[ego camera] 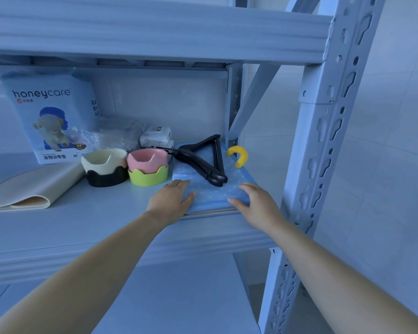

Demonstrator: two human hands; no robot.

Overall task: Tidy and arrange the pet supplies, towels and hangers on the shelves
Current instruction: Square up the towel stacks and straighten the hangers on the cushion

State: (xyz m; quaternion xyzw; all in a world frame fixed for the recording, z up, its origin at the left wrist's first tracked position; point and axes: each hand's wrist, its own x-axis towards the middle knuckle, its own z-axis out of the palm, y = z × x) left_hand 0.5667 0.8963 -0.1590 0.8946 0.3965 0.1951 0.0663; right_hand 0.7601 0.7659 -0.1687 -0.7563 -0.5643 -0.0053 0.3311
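Note:
A folded blue dotted towel (212,191) lies at the right end of the middle shelf (94,220). Black hangers (206,160) rest on top of it, and a yellow hook (239,155) pokes up at its far right. My left hand (171,201) presses flat on the towel's near left corner. My right hand (253,201) grips its near right corner, fingers over the edge. To the left stand a cream bowl in a black holder (105,166) and a pink bowl in a green holder (147,168).
A honeycare pet pad pack (51,116) stands at the back left, with a clear plastic bag (116,136) and a white wipes pack (156,137) beside it. A folded cream mat (27,189) lies at the left. The shelf's right upright post (323,141) stands close to my right hand.

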